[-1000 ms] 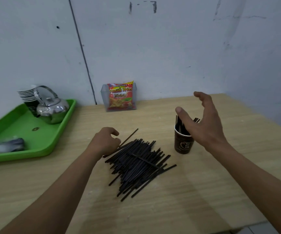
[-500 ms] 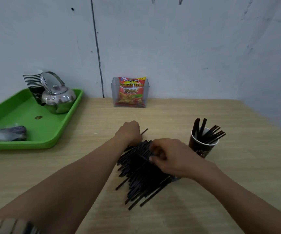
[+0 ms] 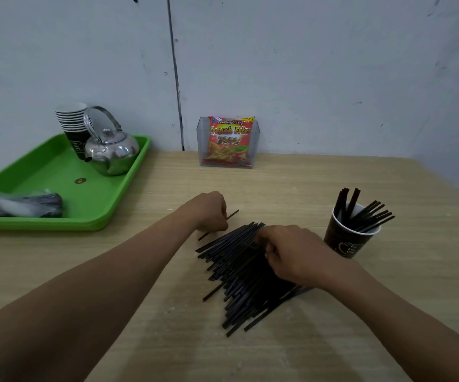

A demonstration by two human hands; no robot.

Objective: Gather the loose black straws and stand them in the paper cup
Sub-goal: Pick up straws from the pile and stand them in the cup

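My right hand has come from the cup down onto the straws, pinching some; my left hand grips one. Most are still loose.

Wood table w/ straws, cup, tray

The right hand covers the 2 o'clock part of the straw pile, its fingertips tucked out of sight. The left hand hides the middle of a single straw. At 9 o'clock a blurred bag runs off the edge.
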